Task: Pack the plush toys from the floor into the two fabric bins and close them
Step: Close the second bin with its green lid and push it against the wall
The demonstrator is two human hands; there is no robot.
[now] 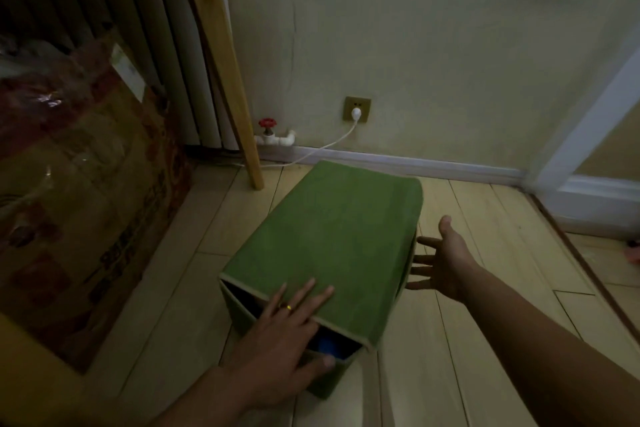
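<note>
So the green fabric bin (pixel 322 253) sits on the pale wood floor (pixel 485 340), pretty close to the wall (pixel 415 45), with its long side running away from the camera toward the baseboard. It's a boxy rectangular thing covered in a felt-like green cloth with a lighter tan trim along the lid's edge. The lid (pixel 329 236) is lying flat over most of the top but it isn't fully down at the near end, there's a dark gap under the front edge. Through that gap you can see something bright blue (pixel 325 345) inside the bin; too dark in there to say what it is exactly.

The left hand (pixel 287 329) lies flat on the near corner of the lid, fingers straight and spread, with a gold ring (pixel 287 306) on one finger, and the thumb hangs down over the front wall of the bin. It's pressing, not gripping anything. The right hand (pixel 443 260) is at the bin's right side, palm wide open, fingers splayed with the tips at or just touching the side wall, holding nothing.

Around it: a wooden leg (pixel 225 62) of some furniture to the left, a radiator (pixel 166 45) behind that, a red valve (pixel 267 123), and a white plug (pixel 356 112) in a wall socket (pixel 357 109).
</note>
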